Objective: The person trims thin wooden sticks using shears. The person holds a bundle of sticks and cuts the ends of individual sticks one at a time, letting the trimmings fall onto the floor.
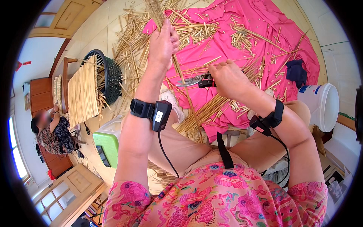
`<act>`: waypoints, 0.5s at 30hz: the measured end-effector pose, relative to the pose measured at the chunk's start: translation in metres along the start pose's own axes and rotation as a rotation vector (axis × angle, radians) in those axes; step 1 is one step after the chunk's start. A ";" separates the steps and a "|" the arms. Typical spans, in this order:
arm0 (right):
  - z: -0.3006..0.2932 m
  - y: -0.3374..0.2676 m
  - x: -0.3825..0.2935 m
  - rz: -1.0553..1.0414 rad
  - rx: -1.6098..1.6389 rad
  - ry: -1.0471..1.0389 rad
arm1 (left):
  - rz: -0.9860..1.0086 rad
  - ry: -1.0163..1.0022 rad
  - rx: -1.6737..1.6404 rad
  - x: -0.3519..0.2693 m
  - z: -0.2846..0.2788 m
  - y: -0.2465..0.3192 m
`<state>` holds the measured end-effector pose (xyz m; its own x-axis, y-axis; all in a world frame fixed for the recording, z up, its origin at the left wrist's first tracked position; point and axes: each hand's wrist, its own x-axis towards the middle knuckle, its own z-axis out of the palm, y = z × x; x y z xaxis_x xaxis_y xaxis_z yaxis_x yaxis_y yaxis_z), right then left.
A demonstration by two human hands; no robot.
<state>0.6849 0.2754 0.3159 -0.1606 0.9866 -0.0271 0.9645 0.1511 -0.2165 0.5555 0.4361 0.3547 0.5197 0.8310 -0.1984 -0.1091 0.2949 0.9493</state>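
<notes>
My left hand (164, 42) is closed around a bundle of dry plant stalks, its brushy seed heads (154, 11) rising above the fist. Below that fist, a long stalk (188, 99) slants down towards my lap. My right hand (229, 78) grips pruning shears (190, 81) with black and red handles. Their metal blades point left and overlap the stalk in view; whether they touch it I cannot tell. Beneath both hands spreads a pink cloth (300, 45), strewn with short cut stalk pieces (241, 41). A sheaf of long stalks (210, 110) lies between my feet.
A white bucket (330, 107) lies tipped at right, near a dark cloth (296, 72). On the left are a dark plastic basket (114, 76), a stalk mat (82, 93) and a green-white box (106, 139) with a phone (102, 156). Another person (55, 133) sits farther left.
</notes>
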 end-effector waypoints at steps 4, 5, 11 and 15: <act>0.010 -0.003 0.003 -0.039 0.051 -0.011 | 0.000 0.014 0.091 0.000 -0.001 0.000; 0.015 -0.003 0.003 -0.071 0.030 0.003 | 0.005 0.009 0.098 0.001 -0.003 0.000; 0.001 0.024 -0.001 0.000 -0.008 -0.044 | 0.075 0.061 0.157 0.005 -0.020 -0.006; -0.016 0.079 -0.001 0.207 0.074 0.208 | 0.066 0.097 0.206 0.007 -0.027 -0.013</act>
<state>0.7644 0.2870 0.3142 0.0917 0.9885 0.1206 0.9531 -0.0520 -0.2981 0.5377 0.4510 0.3346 0.4318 0.8899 -0.1475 0.0401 0.1444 0.9887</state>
